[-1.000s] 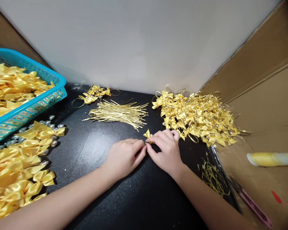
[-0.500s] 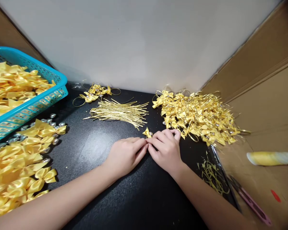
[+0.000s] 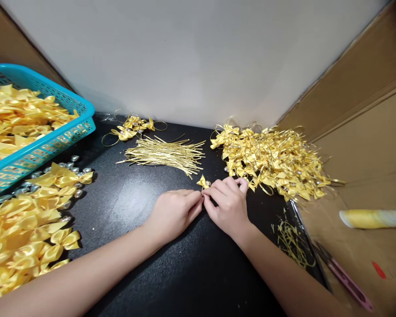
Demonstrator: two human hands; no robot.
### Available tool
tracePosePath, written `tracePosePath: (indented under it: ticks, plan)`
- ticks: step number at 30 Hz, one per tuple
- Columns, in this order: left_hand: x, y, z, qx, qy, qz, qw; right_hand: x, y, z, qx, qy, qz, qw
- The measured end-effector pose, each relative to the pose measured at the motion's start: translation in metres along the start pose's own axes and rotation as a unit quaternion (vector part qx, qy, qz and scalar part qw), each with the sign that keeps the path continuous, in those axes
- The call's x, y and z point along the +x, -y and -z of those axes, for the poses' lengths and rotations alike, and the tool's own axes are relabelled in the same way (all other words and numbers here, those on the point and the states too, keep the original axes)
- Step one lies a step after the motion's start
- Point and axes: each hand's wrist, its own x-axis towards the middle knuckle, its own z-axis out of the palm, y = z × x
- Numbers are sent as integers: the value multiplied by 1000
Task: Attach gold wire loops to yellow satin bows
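My left hand and my right hand meet fingertip to fingertip over the black tabletop. Both are closed in a pinch at a small yellow satin bow, which pokes out just beyond the fingers. A silver bell-like bead sits on the bow's right side. What exactly lies between the fingertips is mostly covered; a gold tie on the bow is likely too small to make out. Behind the hands lies a bundle of gold twist ties.
A turquoise basket of yellow bows stands at left, with loose bows and silver beads before it. Bows with gold loops are heaped at right. Wire scraps, pink-handled snips and a yellow roll lie right.
My hands stay pinched together in nearly the same place, with only slight finger movement. The whole view has shifted a little.
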Motion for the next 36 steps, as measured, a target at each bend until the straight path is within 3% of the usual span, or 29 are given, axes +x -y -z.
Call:
tracePosePath:
  ticks: [29,36]
  plan:
    - [-2,-2,-5,-10,6,-75,997,-1,-1,-3,-25,2,-9,1000]
    - [-1,-2,-7,-35,-27,-86,995,-2,-1,-5,-28,-9,-1,1000]
